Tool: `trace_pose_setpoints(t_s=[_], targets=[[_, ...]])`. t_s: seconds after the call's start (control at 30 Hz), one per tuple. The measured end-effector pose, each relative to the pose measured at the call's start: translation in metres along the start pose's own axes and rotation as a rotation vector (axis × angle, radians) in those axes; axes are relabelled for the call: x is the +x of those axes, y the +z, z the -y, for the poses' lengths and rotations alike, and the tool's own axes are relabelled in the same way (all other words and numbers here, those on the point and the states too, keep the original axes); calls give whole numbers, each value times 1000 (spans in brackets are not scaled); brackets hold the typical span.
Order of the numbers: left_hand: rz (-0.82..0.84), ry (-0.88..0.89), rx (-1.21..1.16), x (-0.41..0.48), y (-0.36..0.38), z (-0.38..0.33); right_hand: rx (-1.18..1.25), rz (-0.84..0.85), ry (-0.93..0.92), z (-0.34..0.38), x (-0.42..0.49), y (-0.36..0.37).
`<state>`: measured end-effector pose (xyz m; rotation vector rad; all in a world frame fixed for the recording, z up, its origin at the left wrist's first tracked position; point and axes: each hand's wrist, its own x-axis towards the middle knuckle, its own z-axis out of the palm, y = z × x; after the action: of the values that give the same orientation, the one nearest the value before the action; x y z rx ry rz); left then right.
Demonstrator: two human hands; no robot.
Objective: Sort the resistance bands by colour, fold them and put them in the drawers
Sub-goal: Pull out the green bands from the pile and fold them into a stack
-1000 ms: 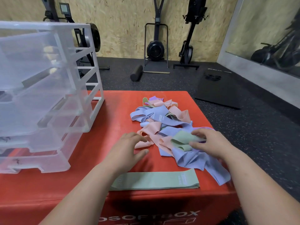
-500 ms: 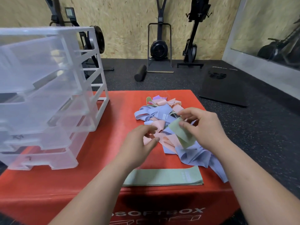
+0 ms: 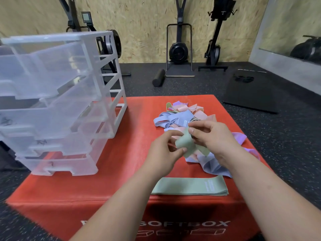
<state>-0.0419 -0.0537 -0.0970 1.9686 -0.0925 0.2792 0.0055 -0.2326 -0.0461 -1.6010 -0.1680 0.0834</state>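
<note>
View from above onto a red soft box (image 3: pixel 137 119) on a dark speckled gym floor.

At left on the box, a see-through plastic drawer unit (image 3: pixel 57 101), several stacked drawers slid part-way out toward the near left. Showing through the clear walls: the red box top and the unit's white frame. Small dark marks on the drawer fronts.

Right of centre, a loose pile of bands (image 3: pixel 180 117) in blue, pink, lilac and a little green, tangled and pointing every way.

Over the pile's near side, left hand (image 3: pixel 163 153) and right hand (image 3: pixel 213 138) close together, both pinching a held green band (image 3: pixel 185 144): left thumb and fingertips on its lower left edge, right thumb and forefinger on its upper end. Crumpled into a loop, long axis slanting from far-left to near-right.

Nearer the viewer, a flat green band (image 3: pixel 189 186) lying by the box's front edge, long axis left to right, parallel to that edge, pale printed label at the right end.

Behind, a black foam roller (image 3: pixel 159 77), a black mat (image 3: pixel 251 91) and upright exercise machines against a chipboard wall.
</note>
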Motion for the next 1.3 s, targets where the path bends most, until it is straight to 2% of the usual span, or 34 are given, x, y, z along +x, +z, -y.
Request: trace_pose_setpoints(t_s=[0.17,0.27,0.37,0.5,0.63,0.83,0.97,1.1,1.3], targets=[[-39,-71,-120,7,-11,11,-139,122,-22,-7,-1,-6],[-27,-79,-114,9,-21,11,-322,146,-73,-15,1,-14],[41,-73,-89,9,-31,10,-585,130,-214,-17,3,-17],[181,12,20,6,-38,6,-725,286,-379,-13,-4,-3],[172,24,-10,0,-41,1,-733,416,-313,-21,-6,6],[100,5,10,-5,-49,4,-736,360,-357,-27,-3,12],[60,-4,126,-6,-56,13,-696,236,-371,-33,2,15],[10,19,190,-5,-61,14,-663,278,-312,-39,6,12],[-117,67,72,-5,-66,8,-907,328,-241,-50,10,1]])
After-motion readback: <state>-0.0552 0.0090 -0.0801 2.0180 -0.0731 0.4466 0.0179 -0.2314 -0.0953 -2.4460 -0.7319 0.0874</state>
